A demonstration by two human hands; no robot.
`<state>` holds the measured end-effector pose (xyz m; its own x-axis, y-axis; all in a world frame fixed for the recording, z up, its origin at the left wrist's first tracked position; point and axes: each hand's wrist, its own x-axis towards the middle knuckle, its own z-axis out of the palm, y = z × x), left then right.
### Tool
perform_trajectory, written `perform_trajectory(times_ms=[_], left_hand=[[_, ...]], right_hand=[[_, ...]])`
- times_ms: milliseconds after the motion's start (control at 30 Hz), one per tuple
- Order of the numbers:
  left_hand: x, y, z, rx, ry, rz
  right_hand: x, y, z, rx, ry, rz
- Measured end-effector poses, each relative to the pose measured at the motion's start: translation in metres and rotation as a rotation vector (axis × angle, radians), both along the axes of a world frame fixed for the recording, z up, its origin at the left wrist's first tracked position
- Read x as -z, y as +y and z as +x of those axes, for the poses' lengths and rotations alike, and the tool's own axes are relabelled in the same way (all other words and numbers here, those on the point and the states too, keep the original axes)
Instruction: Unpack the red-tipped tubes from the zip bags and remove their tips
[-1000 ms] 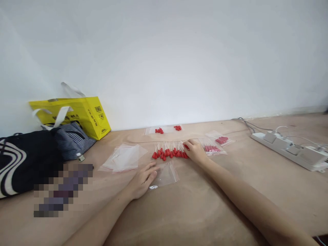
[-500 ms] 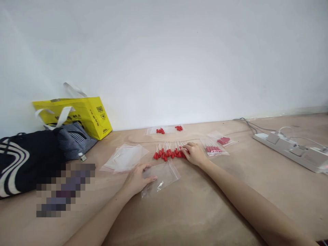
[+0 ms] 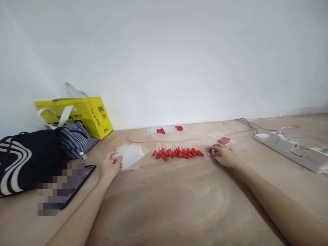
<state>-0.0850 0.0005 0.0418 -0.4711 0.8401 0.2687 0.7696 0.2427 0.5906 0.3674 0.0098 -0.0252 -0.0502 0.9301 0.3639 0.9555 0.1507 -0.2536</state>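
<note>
My left hand [image 3: 110, 165] is at the left edge of a stack of clear plastic bags [image 3: 132, 155], thumb and fingers closed on the edge. My right hand [image 3: 225, 154] lies over a filled plastic bag [image 3: 208, 143], its fingers closed on the end with the red tips. Between the hands, a fanned row of white sticks with red bulb-like tips [image 3: 176, 152] rests on the table, tips towards me. Partly behind my right hand is another filled bag with red tips [image 3: 223, 140].
By the wall lies a clear bag [image 3: 169, 130] with two clusters of red tips. Left stand a yellow carrier bag [image 3: 96, 118], a striped pouch [image 3: 77, 138] and a black bag [image 3: 38, 160]. A phone [image 3: 79, 184] lies in front of them. A power strip [image 3: 289, 150] with cables is at right.
My left hand has moved left to the bag stack, and the bag beneath it has left the table's middle. My right hand has moved right, from the red-tipped row to a filled bag.
</note>
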Motion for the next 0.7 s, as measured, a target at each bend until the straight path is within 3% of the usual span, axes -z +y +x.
perform_trajectory(times_ms=[200,267,333,433,533,600,700], left_hand=[[0.007,0.001,-0.004,-0.042,0.465,-0.013],[0.009,-0.002,0.003,0.041,0.598,0.033],[0.012,-0.003,0.01,0.218,0.699,0.033],[0.02,-0.003,0.017,0.44,0.695,-0.213],[0.028,-0.002,0.018,0.475,0.588,-0.461],[0.03,-0.003,0.019,0.45,0.596,-0.456],[0.03,-0.005,0.023,0.437,0.689,-0.294]], right_hand=[[0.006,0.008,-0.002,-0.036,0.248,0.018],[0.006,0.009,-0.007,-0.01,0.38,0.033],[0.006,0.01,-0.01,0.037,0.47,0.039],[0.008,0.012,-0.01,0.126,0.561,0.038],[0.013,0.014,-0.007,0.269,0.705,0.028],[0.016,0.016,-0.006,0.346,0.827,0.009],[0.017,0.019,-0.005,0.36,1.044,-0.036]])
